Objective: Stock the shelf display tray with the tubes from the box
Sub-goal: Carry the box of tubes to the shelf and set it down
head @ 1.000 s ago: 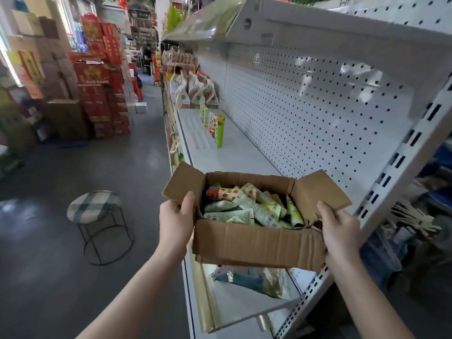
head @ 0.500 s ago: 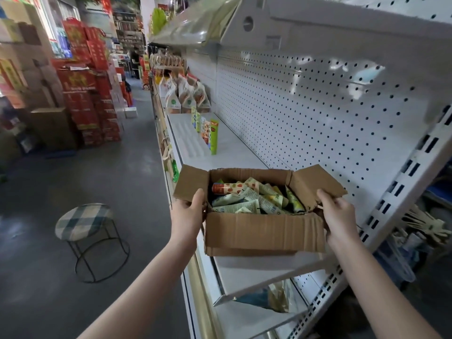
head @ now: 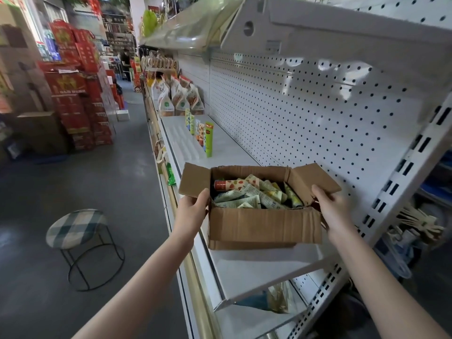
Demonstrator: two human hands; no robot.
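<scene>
An open cardboard box (head: 264,225) sits on the white shelf (head: 256,267), filled with several printed tubes (head: 252,194). My left hand (head: 193,211) grips the box's left wall, thumb up by the left flap. My right hand (head: 335,209) grips the right wall under the right flap. Farther along the shelf lies a white ribbed display tray (head: 182,140), with several upright tubes (head: 208,139) standing along its far side.
A white pegboard back panel (head: 305,118) rises behind the shelf, under an upper shelf (head: 195,23). Snack bags (head: 178,99) stand beyond the tray. A plaid-topped stool (head: 78,228) stands in the aisle at left. Red cartons (head: 75,94) are stacked across the aisle.
Both hands carried the box up and forward until it came over the shelf surface. The view has swung slightly right and closer to the shelf.
</scene>
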